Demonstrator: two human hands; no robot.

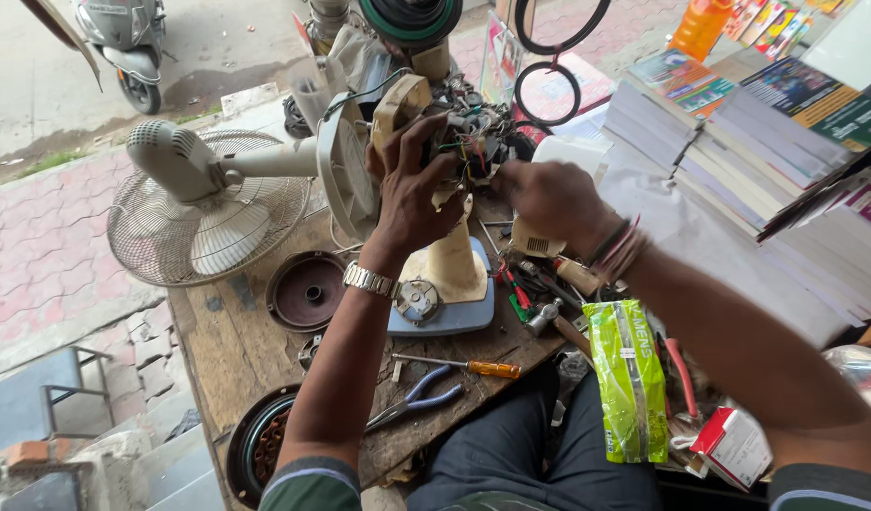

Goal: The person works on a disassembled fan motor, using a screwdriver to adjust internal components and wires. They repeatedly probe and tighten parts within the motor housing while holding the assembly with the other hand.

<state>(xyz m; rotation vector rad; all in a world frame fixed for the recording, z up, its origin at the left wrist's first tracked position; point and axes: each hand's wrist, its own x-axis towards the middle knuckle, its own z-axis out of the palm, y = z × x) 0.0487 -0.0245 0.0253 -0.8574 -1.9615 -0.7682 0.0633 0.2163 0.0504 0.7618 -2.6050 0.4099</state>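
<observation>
A worn wooden tabletop carries a pedestal fan under repair. The fan's cream stand and blue base sit mid-table, with its opened motor head at the top, wires exposed. To the left, a second fan with its wire guard lies off the table's far-left edge.

The left hand is clenched around the motor head, steadying it. The right hand reaches into the wiring from the right; its fingertips are hidden, so whether it pinches a wire cannot be told.

The step looks like work on the motor's wiring with the casing off. The next move would call for a firm hold on the head and fine fingertip work among the wires.

Nearer lie blue-handled pliers and an orange-handled screwdriver.
</observation>
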